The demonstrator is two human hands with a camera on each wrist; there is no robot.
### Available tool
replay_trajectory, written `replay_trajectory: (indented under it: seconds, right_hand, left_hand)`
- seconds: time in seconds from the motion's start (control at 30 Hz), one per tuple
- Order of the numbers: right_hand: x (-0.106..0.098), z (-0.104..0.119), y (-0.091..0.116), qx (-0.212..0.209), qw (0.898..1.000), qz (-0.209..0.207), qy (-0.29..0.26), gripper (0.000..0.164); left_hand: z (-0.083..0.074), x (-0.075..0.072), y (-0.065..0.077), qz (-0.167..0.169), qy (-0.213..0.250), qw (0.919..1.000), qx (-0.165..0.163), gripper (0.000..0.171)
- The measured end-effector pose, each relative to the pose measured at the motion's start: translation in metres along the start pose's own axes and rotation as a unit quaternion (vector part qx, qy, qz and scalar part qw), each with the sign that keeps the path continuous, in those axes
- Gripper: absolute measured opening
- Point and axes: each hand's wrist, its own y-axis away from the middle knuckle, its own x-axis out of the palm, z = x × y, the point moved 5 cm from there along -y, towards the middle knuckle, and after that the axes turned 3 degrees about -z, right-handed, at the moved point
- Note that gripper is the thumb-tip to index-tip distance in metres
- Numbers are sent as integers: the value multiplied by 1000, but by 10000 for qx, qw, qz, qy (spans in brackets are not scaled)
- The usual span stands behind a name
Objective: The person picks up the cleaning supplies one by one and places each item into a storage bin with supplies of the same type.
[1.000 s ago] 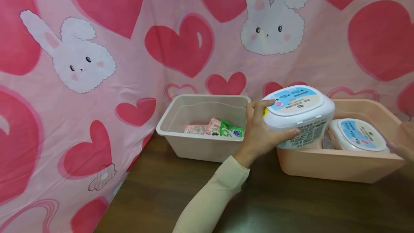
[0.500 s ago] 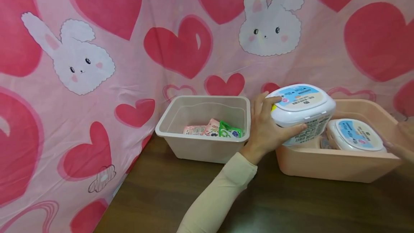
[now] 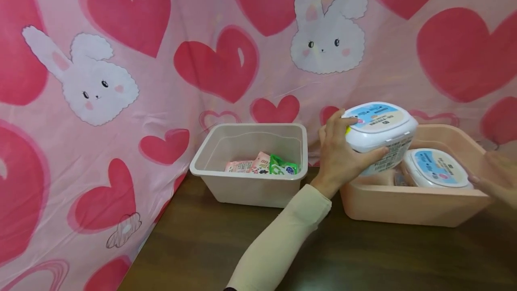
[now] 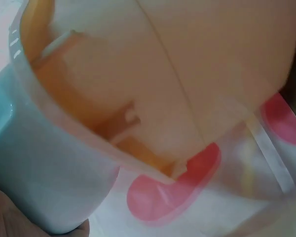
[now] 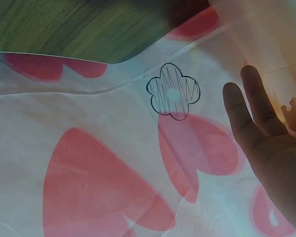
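Observation:
My left hand (image 3: 343, 156) grips a white lidded tub (image 3: 381, 140) by its left end, thumb on the near side and fingers at the lid's edge. The tub, with a blue and cream label on top, is tilted over the left part of a peach bin (image 3: 416, 205). A similar second tub (image 3: 438, 169) sits inside that bin. At the bin's right end is my right hand (image 3: 497, 178), blurred, its thumb near the second tub's lid. The right wrist view shows two of its fingers (image 5: 256, 98) extended beside the peach plastic.
Left of the peach bin stands a grey-beige bin (image 3: 246, 190) holding pink packets (image 3: 261, 161) and a green packet (image 3: 282, 165). Both bins rest on a dark wooden table (image 3: 194, 237). A pink cloth (image 3: 161, 102) with hearts and rabbits hangs behind and to the left.
My left hand and the gripped tub have moved a little to the right over the peach bin. My right hand stays by the bin's right end, and the head view has shifted slightly.

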Motion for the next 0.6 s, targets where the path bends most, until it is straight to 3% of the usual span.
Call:
replay_trajectory:
  seconds: [0.1, 0.23, 0.47, 0.6]
  right_hand:
    - [-1, 5, 0, -198, 9998, 52, -42, 95]
    - [-1, 12, 2, -143, 9996, 175, -140, 95]
    - [-6, 12, 2, -348, 9994, 35, 84, 93]
    - [-9, 7, 6, 73, 9999, -1, 95, 95]
  left_hand:
    - [-3, 14, -2, -6, -191, 9998, 55, 75]
    - [-3, 33, 1, 96, -847, 9963, 84, 74]
    - [-5, 57, 4, 608, -2016, 9774, -167, 73]
    - [-6, 65, 3, 1003, -2305, 9667, -488, 74]
